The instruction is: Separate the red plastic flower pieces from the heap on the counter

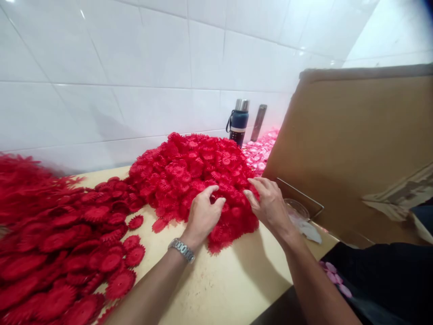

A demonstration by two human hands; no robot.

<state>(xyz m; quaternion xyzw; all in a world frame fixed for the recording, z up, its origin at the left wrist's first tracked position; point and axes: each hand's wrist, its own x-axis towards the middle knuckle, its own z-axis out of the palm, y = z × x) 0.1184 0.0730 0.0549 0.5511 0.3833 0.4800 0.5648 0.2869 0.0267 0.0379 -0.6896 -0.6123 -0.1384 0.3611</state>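
Both of our hands are in the mound of red flower pieces, which sits heaped at the centre of the pale tabletop, and we judge the step to be picking through the heap for pieces. Our left hand, a metal watch on its wrist, rests on the mound's near slope at about six o'clock, fingers curled and thumb drawn toward them; whether a piece is actually pinched there we cannot tell. Our right hand comes in at five o'clock, fingers loosely bent, tips touching the red pieces, nothing visibly held.

Out at nine o'clock lies a wide spread of flatter red discs, apart from the mound by a thin strip of table. At one o'clock, against the tiled wall, a dark flask stands upright, with pink pieces beside it. A large cardboard box leans in at three o'clock.

As we read it, the next move calls for fingertip care: the pieces are small, toothed and tangled, so one must be separated cleanly without dragging the slope down.
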